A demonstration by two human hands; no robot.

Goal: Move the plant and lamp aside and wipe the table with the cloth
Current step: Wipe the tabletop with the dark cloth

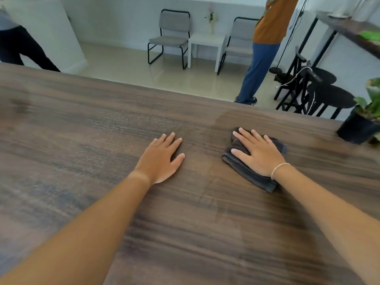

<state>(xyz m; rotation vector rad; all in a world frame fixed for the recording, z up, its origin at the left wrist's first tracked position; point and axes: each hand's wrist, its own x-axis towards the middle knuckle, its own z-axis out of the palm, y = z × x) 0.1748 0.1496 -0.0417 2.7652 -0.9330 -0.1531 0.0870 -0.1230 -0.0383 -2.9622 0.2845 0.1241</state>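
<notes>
Step in hand: wiping, as I judge it. My right hand [259, 153] lies flat on the folded dark cloth [249, 171], right of centre in the frame, fingers straight and spread, pressing it onto the table [82, 140].
Left hand: my left hand [163, 159] rests palm down on bare wood at the centre of the frame, fingers straight and slightly apart, holding nothing. I take it as a brace.
Cloth: bunched in a few folds under the palm, its near end sticking out by the wrist, which wears a thin bracelet [280, 168].
Plant: the plant [364, 120] in its black pot sits at the right edge of the frame, on the far right part of the table, well apart from the cloth. It looks already set aside.
Lamp: I cannot see it in this view.
Next move: I would keep the palm flat and sweep the cloth across the wood, then cover the wide unwiped-looking stretch on the left.
In the way: only the pot, if the sweep runs far to the right.
Around: beyond the far edge stand two grey chairs [171, 38] and a small white side table [207, 44] in the upper middle, black stools [329, 93] at upper right, and a person in blue trousers [259, 68].
</notes>
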